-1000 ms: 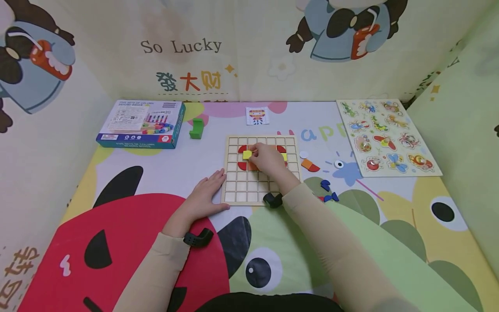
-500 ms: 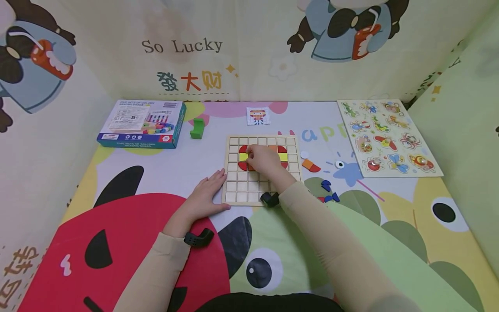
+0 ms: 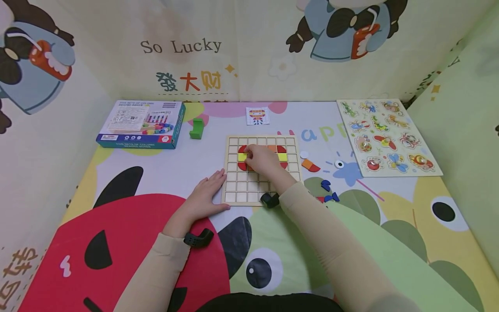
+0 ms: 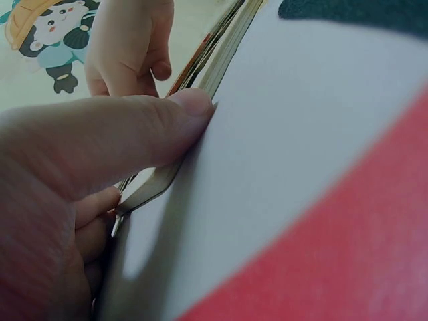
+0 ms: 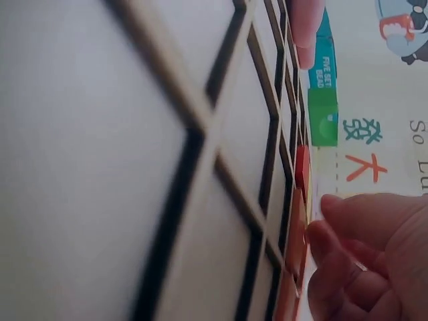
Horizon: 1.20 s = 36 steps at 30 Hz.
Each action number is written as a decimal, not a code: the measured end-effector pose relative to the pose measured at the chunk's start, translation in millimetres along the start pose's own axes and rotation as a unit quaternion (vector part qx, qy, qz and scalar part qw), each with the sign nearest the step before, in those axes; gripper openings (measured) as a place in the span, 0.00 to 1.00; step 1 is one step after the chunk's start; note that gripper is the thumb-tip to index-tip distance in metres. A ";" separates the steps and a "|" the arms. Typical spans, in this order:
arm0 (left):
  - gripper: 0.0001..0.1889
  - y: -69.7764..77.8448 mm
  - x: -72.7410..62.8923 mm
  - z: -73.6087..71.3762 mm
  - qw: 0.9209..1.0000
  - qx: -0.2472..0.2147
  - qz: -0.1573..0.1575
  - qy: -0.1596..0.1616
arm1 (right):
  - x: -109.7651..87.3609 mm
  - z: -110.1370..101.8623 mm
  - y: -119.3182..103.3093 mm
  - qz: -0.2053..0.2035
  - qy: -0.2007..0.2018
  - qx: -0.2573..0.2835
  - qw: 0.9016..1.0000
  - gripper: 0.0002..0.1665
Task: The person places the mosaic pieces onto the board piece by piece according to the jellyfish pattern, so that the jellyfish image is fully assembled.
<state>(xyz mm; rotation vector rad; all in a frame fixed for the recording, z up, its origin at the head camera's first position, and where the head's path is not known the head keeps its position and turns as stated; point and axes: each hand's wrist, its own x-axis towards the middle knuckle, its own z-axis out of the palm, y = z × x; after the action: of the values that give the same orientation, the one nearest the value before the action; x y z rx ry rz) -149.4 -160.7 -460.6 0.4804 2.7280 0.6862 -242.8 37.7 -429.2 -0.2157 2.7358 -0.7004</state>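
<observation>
our right hand (image 3: pixel 267 162) is at the upper left of the wooden grid board (image 3: pixel 241 186), fingers bent near a yellow piece (image 3: pixel 241 157); we cannot tell whether they pinch anything (the right wrist view shows thumb and forefinger close together). the board lies flat on the counter (image 3: pixel 206 160), red pieces (image 3: pixel 241 166) in its cells. our left hand (image 3: pixel 202 196), fingers straight and thumb apart, touches the board's left edge. we see blue pieces (image 3: pixel 328 198) to the right, a picture card (image 3: pixel 257 115) behind and a box (image 3: pixel 140 123) further left.
</observation>
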 end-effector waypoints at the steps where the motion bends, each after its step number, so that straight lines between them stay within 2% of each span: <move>1: 0.51 -0.1 -0.2 0.1 1.000 -0.001 0.000 0.001 | -1.2 -2.5 1.3 0.004 0.000 0.007 1.000 0.18; 6: 0.52 -0.4 -1.3 -0.4 1.000 -0.005 -0.001 0.001 | -12.9 -28.9 21.4 0.030 0.030 0.055 0.998 0.21; 10: 0.52 0.9 -1.9 -1.9 1.000 -0.002 0.002 0.006 | -25.4 -59.4 53.7 0.045 0.067 0.088 0.993 0.23; 14: 0.52 0.8 -2.5 -2.5 1.000 -0.001 0.003 0.005 | -35.3 -81.1 89.6 0.056 0.087 0.088 0.991 0.23; 18: 0.52 0.6 -2.4 -1.9 1.000 -0.002 0.003 0.002 | -41.9 -89.6 114.6 0.082 0.073 0.069 0.992 0.23; 23: 0.52 0.6 -1.0 0.2 1.000 -0.002 0.004 -0.002 | -49.6 -90.5 133.5 0.094 0.038 0.041 0.994 0.24; 30: 0.52 1.0 -0.8 1.2 1.000 -0.004 0.002 -0.002 | -66.2 -102.2 167.7 0.117 0.034 0.039 0.992 0.26; 36: 0.52 1.4 -1.2 -0.5 1.000 -0.004 0.005 0.004 | -80.5 -107.4 188.9 0.148 0.001 0.044 0.988 0.29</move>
<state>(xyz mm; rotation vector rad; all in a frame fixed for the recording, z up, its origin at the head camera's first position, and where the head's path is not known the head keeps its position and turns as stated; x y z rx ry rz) -148.1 -160.2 -459.2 0.4907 2.7314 0.7030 -215.5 267.1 -411.5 0.2085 2.6510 -0.7333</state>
